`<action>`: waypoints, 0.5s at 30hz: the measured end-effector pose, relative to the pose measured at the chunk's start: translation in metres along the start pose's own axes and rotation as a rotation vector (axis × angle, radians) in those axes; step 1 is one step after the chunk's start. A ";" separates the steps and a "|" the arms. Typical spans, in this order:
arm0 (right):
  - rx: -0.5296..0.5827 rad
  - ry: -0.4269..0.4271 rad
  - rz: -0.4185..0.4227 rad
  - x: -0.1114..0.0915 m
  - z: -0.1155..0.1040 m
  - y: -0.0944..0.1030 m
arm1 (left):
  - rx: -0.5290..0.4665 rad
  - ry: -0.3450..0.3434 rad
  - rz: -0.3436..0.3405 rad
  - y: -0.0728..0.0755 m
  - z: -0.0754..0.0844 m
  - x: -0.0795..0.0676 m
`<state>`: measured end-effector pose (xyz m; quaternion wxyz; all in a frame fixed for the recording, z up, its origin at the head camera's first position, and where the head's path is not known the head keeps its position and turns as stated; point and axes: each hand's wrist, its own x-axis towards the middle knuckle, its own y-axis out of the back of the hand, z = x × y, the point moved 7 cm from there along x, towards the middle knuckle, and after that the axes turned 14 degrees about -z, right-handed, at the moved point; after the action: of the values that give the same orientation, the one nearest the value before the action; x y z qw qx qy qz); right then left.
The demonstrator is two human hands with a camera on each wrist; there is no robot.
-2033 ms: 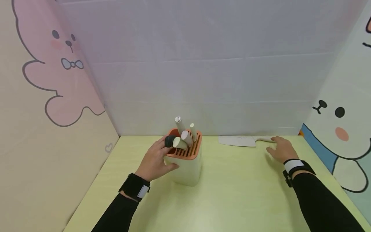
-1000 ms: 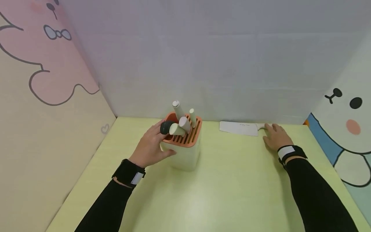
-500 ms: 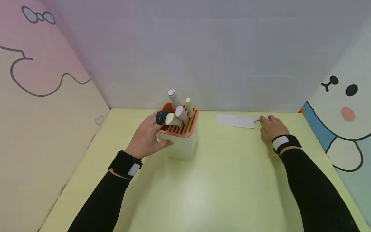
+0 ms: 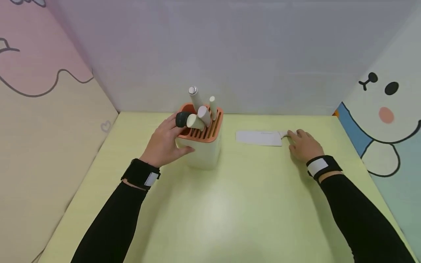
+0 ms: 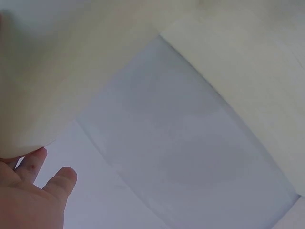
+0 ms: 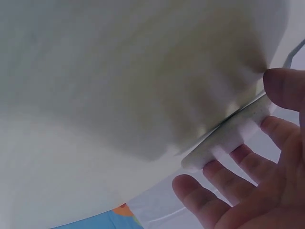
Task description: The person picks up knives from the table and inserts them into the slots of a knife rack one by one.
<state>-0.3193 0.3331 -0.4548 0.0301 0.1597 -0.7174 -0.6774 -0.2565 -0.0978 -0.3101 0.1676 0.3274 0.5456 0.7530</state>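
A white knife block (image 4: 205,155) with an orange slotted top stands left of centre in the head view. My left hand (image 4: 162,142) holds its left side, thumb along the front face and fingers at the rim. Several handles stick out of the top, including a black-ended one (image 4: 181,119) over those fingers. To the right, a white cleaver (image 4: 258,138) lies flat, blade pointing left. My right hand (image 4: 306,146) grips its pale handle (image 6: 228,136), fingertips along one side and thumb at the other in the right wrist view.
The pale yellow-green tabletop (image 4: 220,208) meets a whitish back wall (image 4: 230,58) just behind the knife block and cleaver. Side walls with cartoon figures (image 4: 381,109) bound the table on the left and right.
The right hand has drawn the cleaver away from the back wall, nearer to me and slightly left. The left hand stays on the knife block. The head view has tilted further down.
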 end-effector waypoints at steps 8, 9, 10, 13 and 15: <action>-0.037 0.046 0.015 -0.020 -0.022 -0.001 | -0.021 0.024 0.002 0.005 0.000 0.001; -0.049 0.050 0.019 -0.025 -0.025 -0.001 | -0.028 0.027 -0.001 0.004 0.000 0.001; -0.059 0.052 0.021 -0.029 -0.028 -0.002 | -0.032 0.030 -0.004 0.003 0.000 0.001; -0.084 0.055 0.012 -0.042 -0.034 -0.004 | -0.023 0.032 -0.012 0.000 0.001 0.001; -0.087 0.050 -0.008 -0.048 -0.038 -0.005 | -0.015 0.029 -0.010 0.000 0.001 0.001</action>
<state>-0.2626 0.3092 -0.4479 0.0521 0.1781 -0.6856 -0.7039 -0.2565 -0.0967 -0.3094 0.1657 0.3125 0.5438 0.7610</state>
